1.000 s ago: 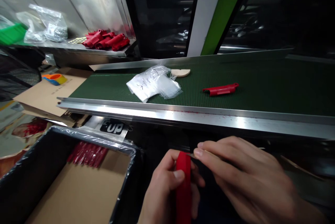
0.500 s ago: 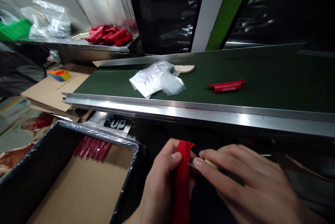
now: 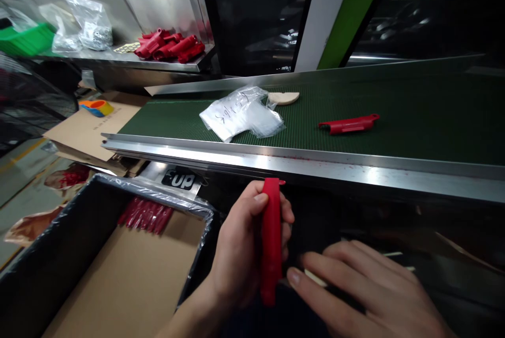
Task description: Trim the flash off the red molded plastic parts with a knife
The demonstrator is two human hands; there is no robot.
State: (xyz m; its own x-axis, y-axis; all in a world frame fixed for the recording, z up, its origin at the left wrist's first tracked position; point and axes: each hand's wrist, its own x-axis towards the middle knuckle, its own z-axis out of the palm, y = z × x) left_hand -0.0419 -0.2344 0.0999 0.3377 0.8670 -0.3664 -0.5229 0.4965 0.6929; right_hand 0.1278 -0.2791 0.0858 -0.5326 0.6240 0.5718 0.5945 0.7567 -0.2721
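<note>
My left hand (image 3: 240, 243) is closed around a long red plastic part (image 3: 271, 243), held upright in front of the conveyor's near edge. In my right hand (image 3: 363, 290) is a small trimming knife (image 3: 315, 277), pinched between thumb and fingers. Only a bit of its pale handle shows clearly; the blade is blurred near the lower right edge of the red part, and I cannot tell whether it touches. Another red plastic part (image 3: 349, 125) lies on the green conveyor belt (image 3: 426, 122), beyond my hands.
On the belt lie a plastic bag with handwriting (image 3: 240, 114) and a pale half-round piece (image 3: 284, 98). A black-lined box (image 3: 153, 269) at left holds a row of red parts (image 3: 145, 215). More red parts (image 3: 169, 46) are heaped on a metal shelf. Tape (image 3: 97, 108) sits on cardboard.
My right hand with the knife has moved down along the red part, from near its top to its lower end. My left hand has raised the part slightly. The view has shifted a little.
</note>
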